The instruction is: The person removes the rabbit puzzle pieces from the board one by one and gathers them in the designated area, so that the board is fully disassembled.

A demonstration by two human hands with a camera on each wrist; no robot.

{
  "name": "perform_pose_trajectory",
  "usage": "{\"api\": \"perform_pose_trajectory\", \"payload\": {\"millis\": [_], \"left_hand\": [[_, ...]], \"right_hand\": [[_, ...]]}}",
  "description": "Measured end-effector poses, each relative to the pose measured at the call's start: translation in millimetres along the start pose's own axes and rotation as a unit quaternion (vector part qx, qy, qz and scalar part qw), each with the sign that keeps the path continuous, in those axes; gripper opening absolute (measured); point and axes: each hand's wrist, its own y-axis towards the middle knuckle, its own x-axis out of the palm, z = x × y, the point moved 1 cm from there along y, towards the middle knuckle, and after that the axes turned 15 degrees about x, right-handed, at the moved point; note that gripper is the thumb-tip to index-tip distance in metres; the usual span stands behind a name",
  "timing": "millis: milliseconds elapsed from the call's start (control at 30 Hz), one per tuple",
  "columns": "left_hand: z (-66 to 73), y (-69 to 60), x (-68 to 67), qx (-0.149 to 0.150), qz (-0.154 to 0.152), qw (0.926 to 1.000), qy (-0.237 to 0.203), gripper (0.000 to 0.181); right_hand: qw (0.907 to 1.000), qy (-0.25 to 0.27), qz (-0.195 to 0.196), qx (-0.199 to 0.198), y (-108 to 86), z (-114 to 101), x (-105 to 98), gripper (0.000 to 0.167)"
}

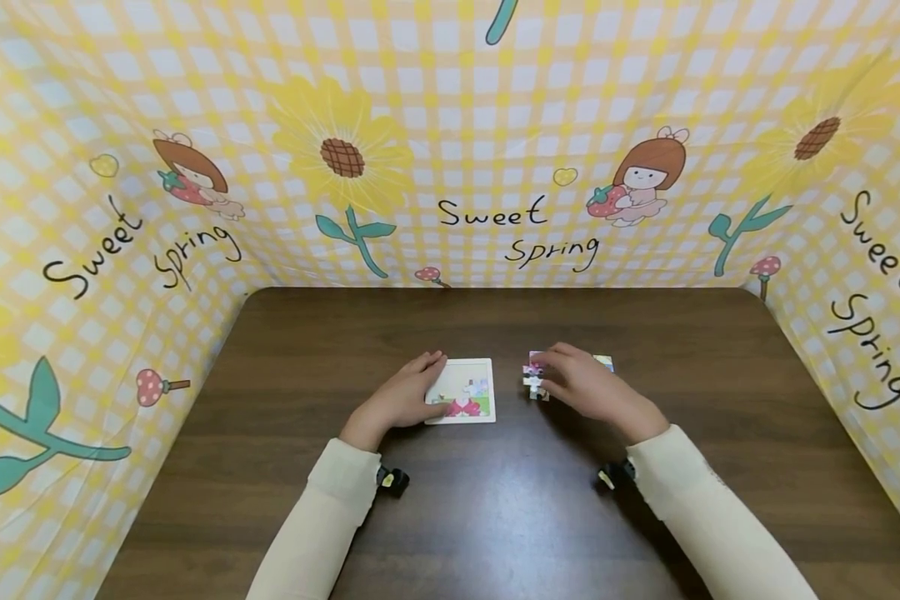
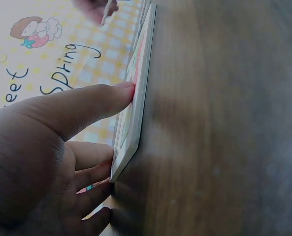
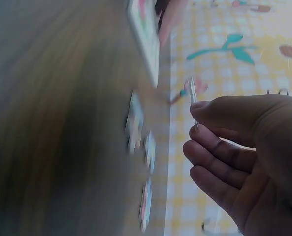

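Observation:
My left hand (image 1: pixel 401 396) holds the left side of a white-framed jigsaw board (image 1: pixel 482 375) that lies flat on the table. In the left wrist view the thumb rests on its face and the other fingertips meet its edge. The board's picture has pink and green at the bottom and a pale upper part. To its right, my right hand (image 1: pixel 588 387) pinches a thin puzzle piece (image 3: pixel 193 93) between thumb and forefinger, seen edge-on and raised off the table. Loose puzzle pieces (image 1: pixel 534 383) lie by the right fingertips, partly hidden by the hand.
Another colourful piece (image 1: pixel 604 362) lies just beyond the right hand. The brown wooden table (image 1: pixel 480 517) is bounded at the back and sides by a yellow checked cloth (image 1: pixel 480 125). Several pieces look blurred in the right wrist view.

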Motion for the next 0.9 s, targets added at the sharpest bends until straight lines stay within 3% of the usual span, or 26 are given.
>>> {"api": "perform_pose_trajectory", "payload": {"millis": [367, 567, 900], "left_hand": [[-3.1, -3.9, 0.5, -0.003, 0.002, 1.0, 0.0, 0.084], [-1.0, -2.0, -0.6, -0.003, 0.0, 1.0, 0.006, 0.085], [0.6, 1.5, 0.0, -0.003, 0.002, 1.0, -0.001, 0.085]], "right_hand": [[0.9988, -0.018, -0.009, 0.044, -27.3, 44, -12, 0.035], [0.9978, -0.03, -0.019, 0.056, -29.8, 53, -8, 0.036], [0.9982, -0.045, -0.015, 0.037, -29.8, 55, -1, 0.039]]}}
